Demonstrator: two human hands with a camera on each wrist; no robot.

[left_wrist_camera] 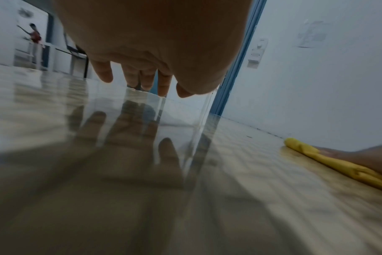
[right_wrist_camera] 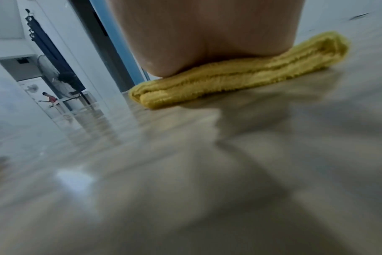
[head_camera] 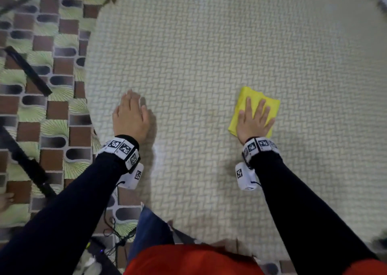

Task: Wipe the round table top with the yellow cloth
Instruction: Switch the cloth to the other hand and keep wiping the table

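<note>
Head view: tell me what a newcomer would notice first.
The yellow cloth stands out, folded on the right of the round table, with the right hand pressed flat on it, fingers spread. The left hand is open near the table's left edge, holding nothing. Beyond that edge lies a patterned carpet.

yellow cloth (head_camera: 254,104): folded into a thick pad, lying flat on the right part of the top, well in from the rim | round table top (head_camera: 199,54): pale glossy herringbone weave pattern, reflecting the room, lying level
</note>
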